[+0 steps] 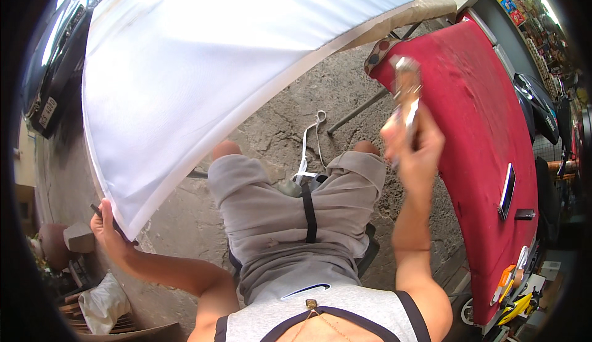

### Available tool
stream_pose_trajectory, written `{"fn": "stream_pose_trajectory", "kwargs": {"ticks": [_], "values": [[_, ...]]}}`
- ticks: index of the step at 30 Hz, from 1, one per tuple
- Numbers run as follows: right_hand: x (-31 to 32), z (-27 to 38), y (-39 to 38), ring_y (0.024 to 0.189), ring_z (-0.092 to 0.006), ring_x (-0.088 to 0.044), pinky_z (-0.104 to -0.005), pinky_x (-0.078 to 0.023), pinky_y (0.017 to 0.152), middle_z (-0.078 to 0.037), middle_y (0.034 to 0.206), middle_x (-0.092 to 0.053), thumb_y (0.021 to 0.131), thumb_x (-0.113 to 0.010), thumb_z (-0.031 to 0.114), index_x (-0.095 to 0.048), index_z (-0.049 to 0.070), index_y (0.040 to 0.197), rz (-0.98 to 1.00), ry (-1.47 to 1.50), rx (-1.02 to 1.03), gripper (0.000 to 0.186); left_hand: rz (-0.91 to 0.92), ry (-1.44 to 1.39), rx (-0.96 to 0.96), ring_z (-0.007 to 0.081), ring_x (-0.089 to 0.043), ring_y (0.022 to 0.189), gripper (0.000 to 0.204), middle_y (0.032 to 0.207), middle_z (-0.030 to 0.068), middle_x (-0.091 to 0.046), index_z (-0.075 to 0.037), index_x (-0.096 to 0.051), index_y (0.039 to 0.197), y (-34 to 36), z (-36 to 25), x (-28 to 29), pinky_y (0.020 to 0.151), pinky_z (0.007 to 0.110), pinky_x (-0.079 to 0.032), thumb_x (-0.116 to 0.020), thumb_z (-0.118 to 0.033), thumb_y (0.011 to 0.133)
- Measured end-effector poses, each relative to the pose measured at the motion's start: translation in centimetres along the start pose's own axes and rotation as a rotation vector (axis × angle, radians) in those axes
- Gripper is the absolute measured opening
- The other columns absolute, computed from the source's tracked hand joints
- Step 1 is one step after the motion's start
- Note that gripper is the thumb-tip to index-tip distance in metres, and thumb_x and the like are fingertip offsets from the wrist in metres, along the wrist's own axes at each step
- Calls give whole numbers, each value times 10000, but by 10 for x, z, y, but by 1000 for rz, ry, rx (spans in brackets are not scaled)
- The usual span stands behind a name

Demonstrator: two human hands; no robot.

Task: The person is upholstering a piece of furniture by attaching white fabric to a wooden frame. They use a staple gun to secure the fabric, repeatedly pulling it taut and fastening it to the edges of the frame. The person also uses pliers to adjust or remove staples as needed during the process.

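Note:
A large white fabric panel (166, 95) spreads over the table in front of me, its near corner pointing down to the left. My left hand (111, 232) is at that corner, fingers closed around a dark thin stick-like piece (115, 223) beside the fabric's edge; what kind it is cannot be made out. Raised at the right, my right hand (416, 137) grips a shiny metal hand tool (407, 80). Motion smears the tool, hiding its exact kind. It is held apart from the white fabric, with the red-covered table beyond.
On the red-covered table (468, 108) lie a phone (507, 191) and a small black object (525, 214). A white strap (304, 151) hangs near my knees. At left are a parked car (52, 65) and a white plastic bag (103, 304). A motorcycle (538, 105) stands far right.

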State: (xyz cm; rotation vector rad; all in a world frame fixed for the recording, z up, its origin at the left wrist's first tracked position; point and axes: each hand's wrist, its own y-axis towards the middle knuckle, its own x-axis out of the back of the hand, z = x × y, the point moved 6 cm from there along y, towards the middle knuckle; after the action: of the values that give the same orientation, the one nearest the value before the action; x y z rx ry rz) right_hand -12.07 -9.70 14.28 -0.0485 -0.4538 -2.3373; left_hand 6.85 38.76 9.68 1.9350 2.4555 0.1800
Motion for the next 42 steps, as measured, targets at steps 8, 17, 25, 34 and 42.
{"fn": "stream_pose_trajectory", "kwargs": {"ticks": [8,17,25,34,42], "values": [[94,40,115,740,-375,-613,-433,-463,671,-228,776,-623,773,-651,349,-614,-25,916,-201,-1300,51,403,128,372,-169,25,-265,397,424,463,-52,-342,-83,-471,547,36,-63,15,394,210,-148,-630,-352,834],[107,24,79,760,-378,-607,-462,-467,715,-189,813,-639,802,-628,332,-636,-13,933,-315,-1590,259,369,578,646,-21,7,-312,372,391,449,-71,-367,-75,-480,567,34,-54,-40,358,205,-186,-665,-313,816],[-86,-9,34,576,-104,-553,-236,-435,522,-84,673,-614,875,-575,327,-650,-28,834,374,31,-207,365,554,456,68,10,-401,460,295,557,-48,-495,-35,-571,676,3,-46,-27,416,180,-269,-661,-274,825],[-151,-44,41,492,-122,-509,-251,-394,466,-67,613,-567,883,-573,295,-581,21,711,163,789,-373,324,590,97,175,37,-502,613,163,729,-22,-579,-22,-591,847,-9,-23,-29,560,196,-386,-594,-184,869],[-136,-46,42,424,-90,-421,-229,-331,411,-21,548,-508,875,-593,236,-549,59,645,91,678,-332,293,557,-46,134,88,-547,773,284,883,41,-602,24,-558,1028,-23,-14,-28,694,232,-421,-605,-193,850]]}}
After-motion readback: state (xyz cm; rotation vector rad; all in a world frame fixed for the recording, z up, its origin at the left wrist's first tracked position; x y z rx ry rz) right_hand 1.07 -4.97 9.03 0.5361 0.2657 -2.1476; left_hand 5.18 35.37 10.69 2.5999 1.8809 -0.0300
